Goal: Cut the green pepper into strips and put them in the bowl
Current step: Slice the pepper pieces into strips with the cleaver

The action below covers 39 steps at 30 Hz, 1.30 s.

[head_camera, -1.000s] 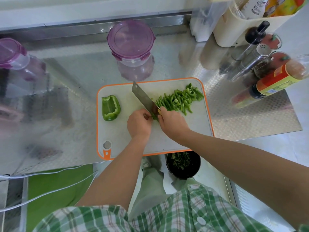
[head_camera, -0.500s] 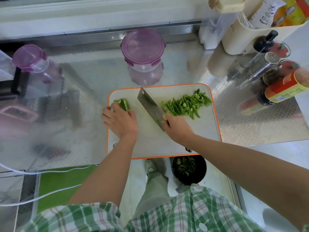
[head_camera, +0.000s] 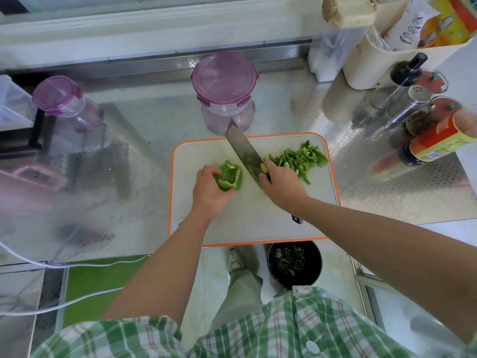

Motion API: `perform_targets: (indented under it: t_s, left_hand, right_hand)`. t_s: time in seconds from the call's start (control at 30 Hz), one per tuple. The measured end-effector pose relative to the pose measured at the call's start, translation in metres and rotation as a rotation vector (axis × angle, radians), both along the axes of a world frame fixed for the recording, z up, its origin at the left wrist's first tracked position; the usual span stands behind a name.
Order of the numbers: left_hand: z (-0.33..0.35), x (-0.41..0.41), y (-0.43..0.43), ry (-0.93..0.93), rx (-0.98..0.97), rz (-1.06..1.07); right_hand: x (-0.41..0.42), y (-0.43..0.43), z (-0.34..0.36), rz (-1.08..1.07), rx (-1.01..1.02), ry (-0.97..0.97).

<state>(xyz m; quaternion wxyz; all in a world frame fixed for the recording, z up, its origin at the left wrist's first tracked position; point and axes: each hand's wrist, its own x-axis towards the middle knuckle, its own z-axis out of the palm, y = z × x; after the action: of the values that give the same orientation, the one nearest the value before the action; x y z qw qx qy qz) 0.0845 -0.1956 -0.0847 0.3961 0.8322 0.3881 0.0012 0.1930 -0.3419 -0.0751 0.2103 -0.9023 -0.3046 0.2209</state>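
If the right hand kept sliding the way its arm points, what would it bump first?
Likely the pepper piece gripped by the left hand, the knife touching first; depth is hard to judge.

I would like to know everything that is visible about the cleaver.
The cleaver has a broad rectangular blade of dull grey, stained metal, with a small yellow round mark near the handle. The right hand grips it there; only the dark handle end shows behind the wrist. The blade slants away and leftwards over the cutting board, between the pepper piece and the pepper strips.
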Motion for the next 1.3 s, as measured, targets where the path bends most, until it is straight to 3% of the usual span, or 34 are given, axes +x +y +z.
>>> perform_targets:
  t_s: [0.2, 0.43, 0.83, 1.3]
  left_hand:
    - [0.003, -0.001, -0.006, -0.070, -0.299, 0.168]
    - [0.004, -0.002, -0.018, -0.285, -0.537, 0.296]
    - [0.002, 0.004, -0.021, -0.073, -0.048, 0.165]
    - [0.006, 0.009, -0.022, -0.055, 0.069, 0.124]
  right_hand:
    - [-0.012, -0.008, -0.001, 0.083, -0.108, 0.021]
    - [-0.003, -0.011, 0.012, 0.097, -0.107, -0.039]
    - [-0.015, -0.004, 0.018, 0.279, -0.221, -0.190]
    - [-0.017, 0.002, 0.009, 0.268, -0.294, -0.191]
